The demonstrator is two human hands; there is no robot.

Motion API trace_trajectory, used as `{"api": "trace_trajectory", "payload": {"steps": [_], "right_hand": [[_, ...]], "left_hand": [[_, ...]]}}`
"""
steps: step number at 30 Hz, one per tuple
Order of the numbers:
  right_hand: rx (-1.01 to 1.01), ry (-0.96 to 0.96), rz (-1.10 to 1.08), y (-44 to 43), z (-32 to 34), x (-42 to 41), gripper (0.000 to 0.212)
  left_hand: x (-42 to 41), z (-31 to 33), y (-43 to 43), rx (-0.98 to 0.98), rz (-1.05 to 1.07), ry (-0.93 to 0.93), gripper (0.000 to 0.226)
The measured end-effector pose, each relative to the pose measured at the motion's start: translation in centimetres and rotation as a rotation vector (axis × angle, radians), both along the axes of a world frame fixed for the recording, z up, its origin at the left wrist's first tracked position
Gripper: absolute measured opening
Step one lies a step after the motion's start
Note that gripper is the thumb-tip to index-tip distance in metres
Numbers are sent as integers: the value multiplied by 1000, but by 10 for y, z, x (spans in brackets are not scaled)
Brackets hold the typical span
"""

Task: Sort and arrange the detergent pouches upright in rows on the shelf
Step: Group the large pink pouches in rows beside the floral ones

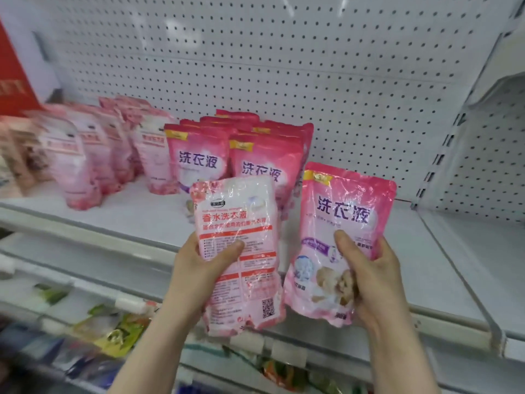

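My left hand grips a pale pink-and-white detergent pouch with red label text, held upright in front of the shelf. My right hand holds a deeper pink pouch with large purple characters, thumb across its front. Behind them on the white shelf, several matching deep pink pouches stand upright in two rows. Further left, blurred pale pink pouches stand in rows too.
A white pegboard back wall rises behind the shelf. A red sign is at the far left. The shelf's right part ends at a metal divider. A lower shelf holds green and yellow packets.
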State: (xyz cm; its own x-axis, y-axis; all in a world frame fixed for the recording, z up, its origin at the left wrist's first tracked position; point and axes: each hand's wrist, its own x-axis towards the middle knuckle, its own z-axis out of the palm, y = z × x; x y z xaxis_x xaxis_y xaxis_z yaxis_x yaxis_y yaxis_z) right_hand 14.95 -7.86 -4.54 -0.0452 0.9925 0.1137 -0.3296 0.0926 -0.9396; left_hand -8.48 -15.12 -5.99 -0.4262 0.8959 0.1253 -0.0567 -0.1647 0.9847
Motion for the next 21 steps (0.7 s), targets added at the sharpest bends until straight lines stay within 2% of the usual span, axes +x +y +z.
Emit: {"api": "trace_trajectory", "payload": {"steps": [10,17,21], "right_hand": [[33,23,36,-27,-17,-171,40],[179,-31,78,-9,-6,-240,44],[244,-49,116,13,3,-274,43]], "left_hand": [[-169,-9,-41,-20,40,45,23],[-217,-3,-23,12,123,77,47],[-246,6,-10,39,228,142,44]]}}
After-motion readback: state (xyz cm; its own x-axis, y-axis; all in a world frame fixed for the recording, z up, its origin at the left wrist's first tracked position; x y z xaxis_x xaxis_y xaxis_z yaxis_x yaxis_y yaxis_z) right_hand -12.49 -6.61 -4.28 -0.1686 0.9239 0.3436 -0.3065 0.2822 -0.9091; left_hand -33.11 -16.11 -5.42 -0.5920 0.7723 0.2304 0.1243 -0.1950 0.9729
